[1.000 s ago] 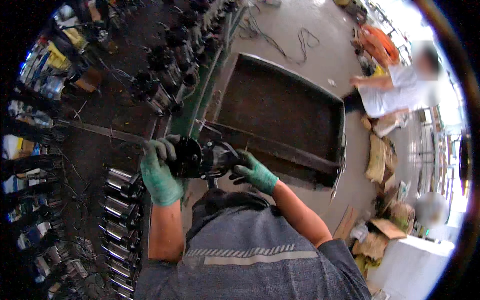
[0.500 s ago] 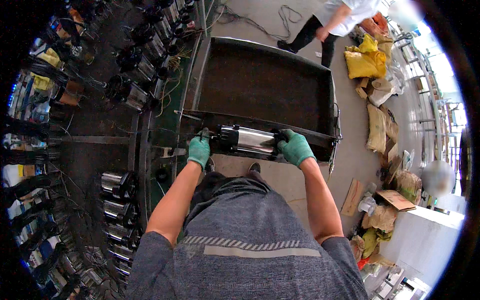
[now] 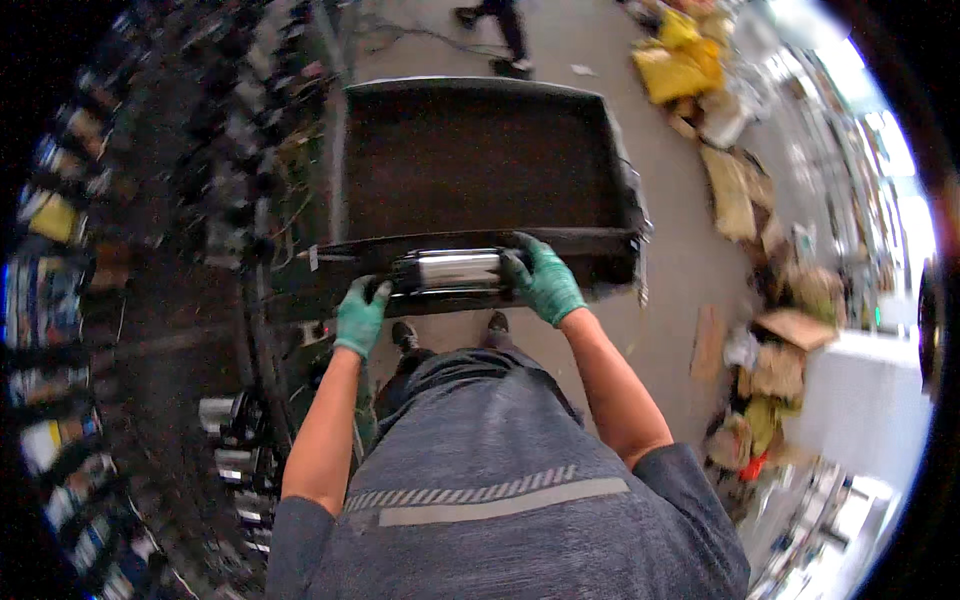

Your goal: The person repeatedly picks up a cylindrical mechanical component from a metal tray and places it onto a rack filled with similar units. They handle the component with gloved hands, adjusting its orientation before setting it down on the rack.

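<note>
A shiny steel cylinder with black ends, which looks like a pump motor [image 3: 458,270], lies crosswise in front of me over the near strip of a dark metal trough. My left hand [image 3: 360,318], in a green glove with dark fingertips, is closed at its left end, thumb and fingers curled there. Around the right black end my right hand [image 3: 548,283], gloved alike, is wrapped from the far side. Part of each grip is hidden by the motor and blurred by motion.
Beyond the motor stands the large dark metal trough [image 3: 342,165] with raised sides. Several similar steel motors [image 3: 235,463] lie at lower left. Yellow sacks [image 3: 680,70] and cardboard [image 3: 795,327] line the right side. A person's legs [image 3: 510,35] show at the top.
My view has shifted, so trough and motor sit further left in the picture. Both hands stay at the motor's ends. The other person has moved left, toward the top edge.
</note>
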Demonstrator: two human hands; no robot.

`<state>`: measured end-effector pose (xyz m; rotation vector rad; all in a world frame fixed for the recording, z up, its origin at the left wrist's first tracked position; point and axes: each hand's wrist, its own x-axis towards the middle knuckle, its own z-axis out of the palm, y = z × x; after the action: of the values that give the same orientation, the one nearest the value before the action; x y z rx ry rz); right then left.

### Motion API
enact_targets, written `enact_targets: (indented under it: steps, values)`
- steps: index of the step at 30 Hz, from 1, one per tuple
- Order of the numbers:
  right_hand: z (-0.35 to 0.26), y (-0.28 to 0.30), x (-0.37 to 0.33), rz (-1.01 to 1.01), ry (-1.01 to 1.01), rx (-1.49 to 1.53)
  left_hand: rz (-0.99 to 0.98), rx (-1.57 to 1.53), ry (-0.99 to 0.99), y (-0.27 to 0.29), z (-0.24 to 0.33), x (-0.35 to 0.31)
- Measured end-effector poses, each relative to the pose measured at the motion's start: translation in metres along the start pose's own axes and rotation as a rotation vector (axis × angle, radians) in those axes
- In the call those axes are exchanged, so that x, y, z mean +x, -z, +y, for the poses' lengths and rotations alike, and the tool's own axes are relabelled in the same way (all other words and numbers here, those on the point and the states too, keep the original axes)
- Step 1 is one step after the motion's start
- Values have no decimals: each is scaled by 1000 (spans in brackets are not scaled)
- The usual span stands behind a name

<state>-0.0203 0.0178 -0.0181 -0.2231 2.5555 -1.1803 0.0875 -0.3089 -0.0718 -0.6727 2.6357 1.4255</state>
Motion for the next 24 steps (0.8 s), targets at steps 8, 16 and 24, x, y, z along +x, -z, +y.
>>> enact_targets:
  steps: [8, 16, 24]
  values:
    - [151, 68, -65, 560, -466, -168, 119, -58, -96, -54, 1, -12]
    - [280, 81, -35, 682, -519, -11, 106, -43, -74, -56, 22, -12]
    - [187, 74, -27, 615, -449, 698, 147, 3, -48, -56, -3, -5]
